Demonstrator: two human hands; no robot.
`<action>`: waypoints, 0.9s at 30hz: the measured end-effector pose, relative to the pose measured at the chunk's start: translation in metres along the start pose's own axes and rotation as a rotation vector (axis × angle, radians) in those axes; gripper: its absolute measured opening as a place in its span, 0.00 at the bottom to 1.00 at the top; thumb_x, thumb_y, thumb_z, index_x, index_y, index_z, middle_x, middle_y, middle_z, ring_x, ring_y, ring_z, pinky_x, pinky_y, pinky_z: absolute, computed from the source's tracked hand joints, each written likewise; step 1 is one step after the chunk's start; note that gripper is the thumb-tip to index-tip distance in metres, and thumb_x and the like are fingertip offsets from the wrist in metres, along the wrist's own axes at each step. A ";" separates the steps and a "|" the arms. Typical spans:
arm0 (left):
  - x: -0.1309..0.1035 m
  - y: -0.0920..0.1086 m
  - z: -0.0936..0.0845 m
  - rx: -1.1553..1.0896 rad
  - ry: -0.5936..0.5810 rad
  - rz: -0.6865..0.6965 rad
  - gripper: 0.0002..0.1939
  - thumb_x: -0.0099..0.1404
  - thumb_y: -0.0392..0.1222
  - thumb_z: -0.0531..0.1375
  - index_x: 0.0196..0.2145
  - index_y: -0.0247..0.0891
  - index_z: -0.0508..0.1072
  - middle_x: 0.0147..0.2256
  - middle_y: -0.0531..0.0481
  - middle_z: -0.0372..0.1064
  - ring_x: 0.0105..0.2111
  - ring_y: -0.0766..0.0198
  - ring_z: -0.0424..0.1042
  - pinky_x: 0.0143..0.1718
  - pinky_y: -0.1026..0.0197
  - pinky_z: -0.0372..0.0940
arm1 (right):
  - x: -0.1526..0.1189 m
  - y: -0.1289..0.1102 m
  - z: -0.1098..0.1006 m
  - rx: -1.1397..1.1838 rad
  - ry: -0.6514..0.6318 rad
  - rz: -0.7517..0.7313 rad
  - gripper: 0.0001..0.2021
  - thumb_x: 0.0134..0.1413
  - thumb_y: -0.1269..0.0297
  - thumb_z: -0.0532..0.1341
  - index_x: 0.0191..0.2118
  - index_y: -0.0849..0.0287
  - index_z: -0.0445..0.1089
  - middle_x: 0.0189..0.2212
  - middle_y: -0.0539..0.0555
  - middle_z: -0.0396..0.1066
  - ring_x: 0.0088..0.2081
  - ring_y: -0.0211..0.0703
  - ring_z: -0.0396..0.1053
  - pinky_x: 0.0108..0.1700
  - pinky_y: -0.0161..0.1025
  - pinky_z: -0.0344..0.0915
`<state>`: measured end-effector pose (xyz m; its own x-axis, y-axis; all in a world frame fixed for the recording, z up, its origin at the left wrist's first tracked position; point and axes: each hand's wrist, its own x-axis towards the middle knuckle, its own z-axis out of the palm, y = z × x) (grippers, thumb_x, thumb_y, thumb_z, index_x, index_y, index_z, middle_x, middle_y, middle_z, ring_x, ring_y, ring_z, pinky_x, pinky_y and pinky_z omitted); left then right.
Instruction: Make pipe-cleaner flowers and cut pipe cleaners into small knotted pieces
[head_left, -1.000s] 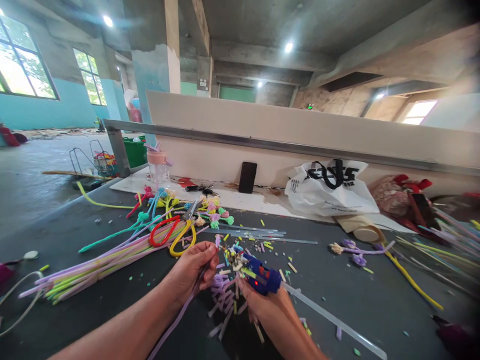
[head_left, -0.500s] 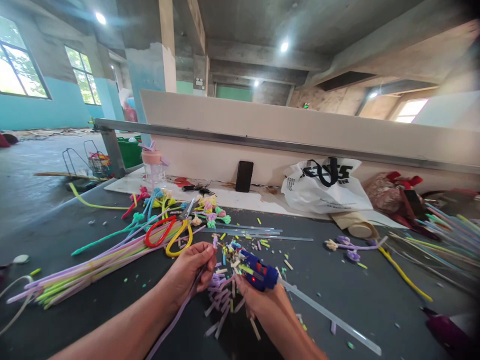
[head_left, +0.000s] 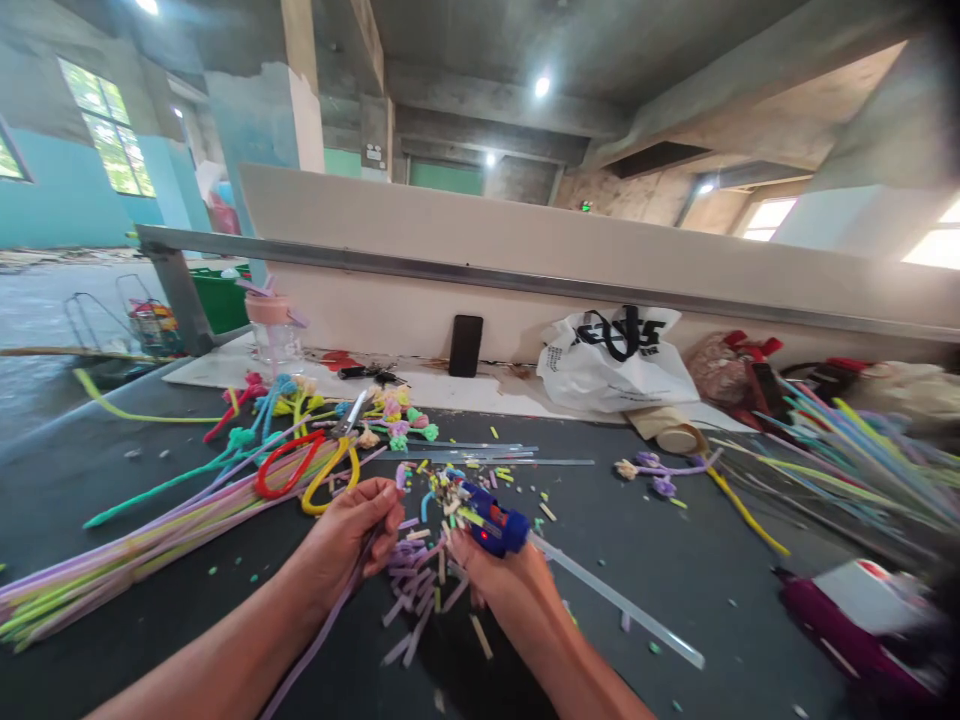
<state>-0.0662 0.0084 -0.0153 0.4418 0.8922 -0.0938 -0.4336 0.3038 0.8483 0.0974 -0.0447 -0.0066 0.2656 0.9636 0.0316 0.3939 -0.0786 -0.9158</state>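
Note:
Pinched in my left hand (head_left: 367, 525) is a long purple pipe cleaner (head_left: 319, 640), its short tip standing up above the fingers. My right hand (head_left: 495, 570) is wrapped round a dark blue glue gun (head_left: 491, 520) with a red light on it; a long clear glue stick (head_left: 622, 605) sticks out behind it. The gun's nozzle end, crusted with bits, points toward my left hand without touching it. Below and between the hands lie short cut purple pieces (head_left: 412, 580). Scissors (head_left: 330, 462) with red and yellow handles rest on a bundle of pipe cleaners (head_left: 150, 535).
Behind stand a pink-lidded jar (head_left: 274, 330), a black phone (head_left: 466, 346) and a white bag (head_left: 615, 365). Small pipe-cleaner flowers (head_left: 401, 415) lie beyond the scissors. At right are a purple flower stem (head_left: 664, 470), more pipe cleaners (head_left: 862, 460) and a purple object (head_left: 840, 630).
The whole view has shifted to the right, so things appear farther left. Both hands keep their holds, and more of the purple object at right shows.

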 end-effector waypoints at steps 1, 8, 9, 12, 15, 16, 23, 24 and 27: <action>0.000 0.000 0.000 0.017 0.002 -0.006 0.14 0.56 0.45 0.60 0.23 0.36 0.59 0.17 0.59 0.56 0.10 0.78 0.47 0.07 0.74 0.45 | 0.002 0.000 -0.002 -0.019 -0.027 0.010 0.11 0.43 0.58 0.58 0.20 0.61 0.67 0.10 0.47 0.58 0.14 0.33 0.54 0.17 0.31 0.52; 0.001 -0.002 -0.001 0.062 0.011 -0.037 0.15 0.54 0.46 0.61 0.24 0.36 0.60 0.18 0.59 0.57 0.11 0.79 0.49 0.08 0.75 0.46 | 0.012 -0.002 -0.024 -0.130 0.109 -0.088 0.10 0.41 0.62 0.59 0.31 0.62 0.68 0.24 0.52 0.68 0.25 0.40 0.64 0.27 0.35 0.61; 0.000 -0.002 -0.001 0.068 0.013 -0.043 0.15 0.54 0.47 0.61 0.23 0.36 0.59 0.18 0.59 0.57 0.11 0.79 0.48 0.08 0.75 0.46 | 0.012 -0.005 -0.029 -0.188 0.140 -0.092 0.12 0.40 0.63 0.60 0.33 0.63 0.67 0.26 0.53 0.68 0.27 0.42 0.65 0.29 0.36 0.62; 0.000 -0.003 -0.001 0.071 0.027 -0.048 0.15 0.53 0.46 0.62 0.23 0.36 0.60 0.18 0.59 0.57 0.11 0.79 0.48 0.08 0.75 0.46 | 0.014 -0.013 -0.051 -0.358 0.165 -0.119 0.14 0.39 0.68 0.60 0.37 0.65 0.67 0.28 0.55 0.68 0.30 0.43 0.66 0.31 0.37 0.62; -0.002 -0.003 -0.002 0.068 0.025 -0.042 0.15 0.53 0.46 0.62 0.24 0.36 0.61 0.18 0.59 0.57 0.11 0.79 0.49 0.08 0.75 0.46 | 0.020 -0.010 -0.086 -0.580 0.153 -0.289 0.14 0.41 0.70 0.58 0.39 0.64 0.66 0.32 0.56 0.67 0.32 0.42 0.65 0.34 0.37 0.63; -0.002 -0.002 -0.002 0.075 0.018 -0.046 0.15 0.53 0.46 0.62 0.23 0.35 0.61 0.18 0.59 0.57 0.11 0.79 0.49 0.08 0.75 0.46 | 0.023 -0.005 -0.099 -0.631 0.148 -0.317 0.14 0.40 0.71 0.59 0.39 0.63 0.65 0.34 0.57 0.67 0.36 0.45 0.65 0.38 0.39 0.62; -0.002 -0.003 -0.005 0.126 -0.024 -0.048 0.14 0.54 0.46 0.62 0.24 0.35 0.62 0.19 0.58 0.58 0.12 0.78 0.51 0.09 0.74 0.48 | 0.041 0.061 -0.175 -0.960 0.013 -0.220 0.18 0.38 0.77 0.59 0.41 0.64 0.65 0.41 0.61 0.64 0.44 0.48 0.62 0.46 0.41 0.57; -0.002 -0.004 -0.006 0.129 -0.036 -0.048 0.14 0.54 0.46 0.61 0.24 0.35 0.62 0.19 0.58 0.59 0.13 0.77 0.52 0.10 0.74 0.49 | 0.042 0.068 -0.181 -0.979 0.004 -0.202 0.18 0.38 0.77 0.59 0.41 0.65 0.65 0.41 0.61 0.64 0.45 0.48 0.61 0.46 0.41 0.57; 0.000 -0.007 -0.010 0.132 -0.073 -0.062 0.13 0.56 0.46 0.60 0.24 0.35 0.62 0.20 0.57 0.59 0.13 0.78 0.52 0.11 0.74 0.49 | 0.044 0.076 -0.192 -1.028 -0.015 -0.150 0.19 0.39 0.75 0.60 0.43 0.65 0.66 0.42 0.61 0.64 0.46 0.48 0.61 0.47 0.40 0.56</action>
<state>-0.0709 0.0095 -0.0264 0.5225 0.8450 -0.1139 -0.2986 0.3065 0.9038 0.3079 -0.0576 0.0024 0.1436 0.9839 0.1060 0.9842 -0.1308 -0.1190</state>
